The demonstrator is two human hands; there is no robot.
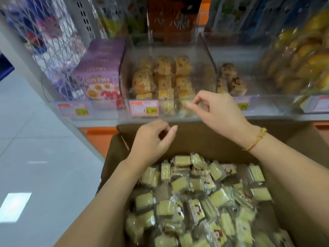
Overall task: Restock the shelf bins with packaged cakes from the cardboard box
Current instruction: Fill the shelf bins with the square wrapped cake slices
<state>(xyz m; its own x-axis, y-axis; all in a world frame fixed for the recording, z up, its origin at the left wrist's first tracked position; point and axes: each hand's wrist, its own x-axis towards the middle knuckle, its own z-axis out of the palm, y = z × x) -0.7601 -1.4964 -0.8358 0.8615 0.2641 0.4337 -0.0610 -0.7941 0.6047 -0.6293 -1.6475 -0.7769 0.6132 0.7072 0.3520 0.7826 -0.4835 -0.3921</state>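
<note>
1. The cardboard box is closest. Its top is open. It is full of small packaged cakes in clear wrappers, pale yellow-green, all in a jumble.
2. Two bare arms reach forward over the box. The left hand hangs over the far edge of the box. Its fingers are loosely curled and nothing is in it.
3. The right hand is higher and farther out, just in front of the middle bin. A gold bracelet is on its wrist. Its thumb and first finger are close together, but I cannot tell if they pinch anything.
4. The middle bin is clear and sits on the shelf. Brown and yellow cakes stand in rows inside it. A few pale cakes sit low at its front. A red price tag is on its front.
5. The next bin to the right holds a few darker cakes. Past it are bags of yellow buns.
6. To the left of the middle bin stand purple boxes.
</note>
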